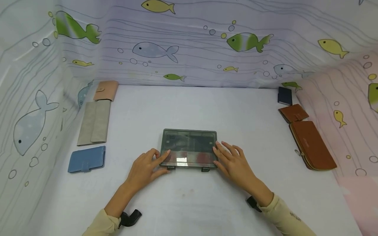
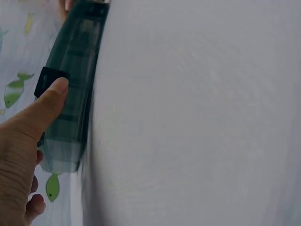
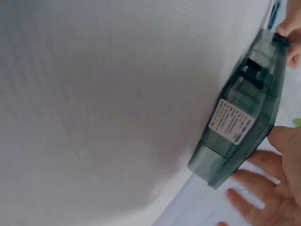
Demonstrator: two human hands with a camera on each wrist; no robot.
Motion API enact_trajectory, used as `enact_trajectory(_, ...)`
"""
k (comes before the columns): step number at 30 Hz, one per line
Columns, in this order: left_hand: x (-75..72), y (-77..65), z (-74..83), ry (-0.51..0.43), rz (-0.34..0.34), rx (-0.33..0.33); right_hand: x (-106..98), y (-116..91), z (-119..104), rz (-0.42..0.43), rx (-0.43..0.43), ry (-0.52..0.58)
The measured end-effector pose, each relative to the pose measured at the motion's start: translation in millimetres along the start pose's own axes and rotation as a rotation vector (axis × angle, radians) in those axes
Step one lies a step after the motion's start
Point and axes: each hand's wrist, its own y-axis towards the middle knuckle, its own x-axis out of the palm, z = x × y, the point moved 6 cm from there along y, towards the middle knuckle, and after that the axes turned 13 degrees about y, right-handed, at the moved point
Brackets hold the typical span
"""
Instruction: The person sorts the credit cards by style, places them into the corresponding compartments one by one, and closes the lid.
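A dark green translucent plastic storage box lies flat with its lid down, two latches on the side toward me. At its left end, my left hand lays the index finger on the lid. The left thumb presses by a black latch on the front side in the left wrist view. My right hand touches the box's right edge with spread, relaxed fingers, thumb near the front corner. A white printed label shows on the box in the right wrist view. The contents are hard to make out.
On the left of the white table lie a pink wallet, a grey folded wallet and a blue wallet. A dark blue notebook, a small brown wallet and a long brown zip wallet line the right.
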Motion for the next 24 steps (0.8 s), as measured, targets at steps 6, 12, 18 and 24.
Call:
enact_trajectory(6, -3.2, -3.0, 1.8, -0.061, 0.03, -0.048, -3.2, -5.2, -17.2, -0.036, -0.11, 0.039)
enact_trajectory(12, -6.6, -4.0, 6.3, -0.105, 0.043, -0.122, -5.5, -7.3, -18.7, -0.075, -0.112, 0.069)
enact_trajectory(18, -10.3, -4.5, 9.8, -0.113, 0.046, -0.167, -7.4, -0.4, -23.3, -0.044, -0.198, -0.053)
enact_trajectory(24, -8.7, -6.6, 8.2, -0.183, 0.024, -0.178, 0.2, 5.7, -28.5, 0.022, -0.303, -0.214)
